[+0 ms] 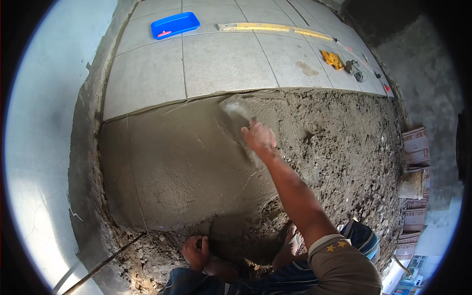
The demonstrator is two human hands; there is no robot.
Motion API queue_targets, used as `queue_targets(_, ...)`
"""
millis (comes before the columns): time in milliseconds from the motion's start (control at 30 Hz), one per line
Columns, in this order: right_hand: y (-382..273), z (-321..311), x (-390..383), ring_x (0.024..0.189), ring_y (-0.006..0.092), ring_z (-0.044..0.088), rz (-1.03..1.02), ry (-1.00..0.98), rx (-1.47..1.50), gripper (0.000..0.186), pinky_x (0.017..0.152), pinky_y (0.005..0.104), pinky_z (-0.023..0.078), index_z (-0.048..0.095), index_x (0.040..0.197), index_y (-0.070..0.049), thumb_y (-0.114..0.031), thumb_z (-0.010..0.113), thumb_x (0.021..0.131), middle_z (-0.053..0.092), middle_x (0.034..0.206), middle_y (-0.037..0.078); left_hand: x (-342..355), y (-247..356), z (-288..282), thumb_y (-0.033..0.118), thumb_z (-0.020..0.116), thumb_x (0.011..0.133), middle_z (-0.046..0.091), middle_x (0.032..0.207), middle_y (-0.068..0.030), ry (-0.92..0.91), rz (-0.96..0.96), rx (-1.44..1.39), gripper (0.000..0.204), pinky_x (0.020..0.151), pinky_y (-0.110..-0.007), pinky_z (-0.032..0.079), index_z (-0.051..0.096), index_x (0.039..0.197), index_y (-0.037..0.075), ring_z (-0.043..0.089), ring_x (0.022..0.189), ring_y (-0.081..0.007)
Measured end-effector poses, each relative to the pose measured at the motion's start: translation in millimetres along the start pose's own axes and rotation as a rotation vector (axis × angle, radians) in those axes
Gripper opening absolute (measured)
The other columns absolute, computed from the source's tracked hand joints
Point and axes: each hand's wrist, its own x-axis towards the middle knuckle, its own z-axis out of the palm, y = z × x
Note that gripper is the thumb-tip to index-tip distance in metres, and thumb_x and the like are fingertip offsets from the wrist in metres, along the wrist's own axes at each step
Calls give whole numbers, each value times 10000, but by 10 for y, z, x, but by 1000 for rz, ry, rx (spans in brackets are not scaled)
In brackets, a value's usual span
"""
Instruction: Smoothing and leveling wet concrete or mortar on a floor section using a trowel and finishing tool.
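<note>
My right hand (259, 137) is wrapped round the handle of a trowel, arm stretched forward. The trowel's blade (236, 108), smeared by motion, lies on the wet mortar (167, 152) close to the edge of the laid floor tiles (226, 64). Smooth grey mortar spreads to the left of the blade; rough, crumbly earth (339, 152) lies to its right. My left hand (195, 251) is closed low beside my legs, near the mortar's near edge. Its fingers are curled, and what they hold, if anything, cannot be made out.
On the tiles stand a blue tray (176, 24), a yellow level (275, 27), an orange cloth (333, 60) and a tangled greenish bundle (354, 70). A thin string (132, 172) crosses the mortar at left. A rod (105, 263) leans lower left. Boxes (416, 147) and a bucket (412, 185) line the right wall.
</note>
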Motion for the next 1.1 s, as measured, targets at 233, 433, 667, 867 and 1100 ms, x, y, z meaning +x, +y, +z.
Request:
queue_targets(233, 833, -132, 377, 1005, 421, 732, 173, 68, 25, 522, 912, 488, 589, 636, 1218, -8, -473, 592, 987, 730, 1051, 270, -14, -28, 8, 299, 758, 880, 684, 741, -121, -47, -64, 21, 200, 629, -463, 524, 724, 817, 112, 675, 700, -357)
queue_targets(433, 1359, -234, 447, 1043, 438, 711, 236, 150, 199, 478, 905, 497, 565, 712, 1090, 11, -437, 627, 947, 728, 1048, 286, -12, -18, 3, 305, 762, 875, 684, 734, -116, -12, -38, 28, 201, 618, -463, 523, 725, 808, 119, 671, 679, -354)
queue_targets(667, 1470, -281, 508, 920, 444, 722, 295, 185, 418, 454, 843, 487, 554, 741, 987, 24, -417, 670, 906, 732, 921, 285, -24, -43, 18, 302, 768, 866, 682, 739, -119, -49, -73, 7, 196, 625, -467, 523, 726, 804, 121, 667, 675, -352)
queue_targets(867, 1069, -56, 501, 564, 261, 678, 179, 123, 372, 390, 602, 427, 553, 758, 948, -17, -399, 682, 945, 710, 723, 165, -5, -20, 4, 297, 769, 865, 669, 713, -109, -51, -84, -4, 195, 623, -464, 516, 721, 792, 123, 658, 663, -345)
queue_targets(1100, 124, 130, 107, 1008, 488, 693, 60, 51, 355, 454, 891, 523, 556, 702, 1115, 14, -402, 644, 943, 712, 1049, 309, -9, -38, 9, 286, 774, 864, 666, 699, -88, -61, -70, 25, 170, 615, -448, 520, 723, 805, 134, 664, 659, -322)
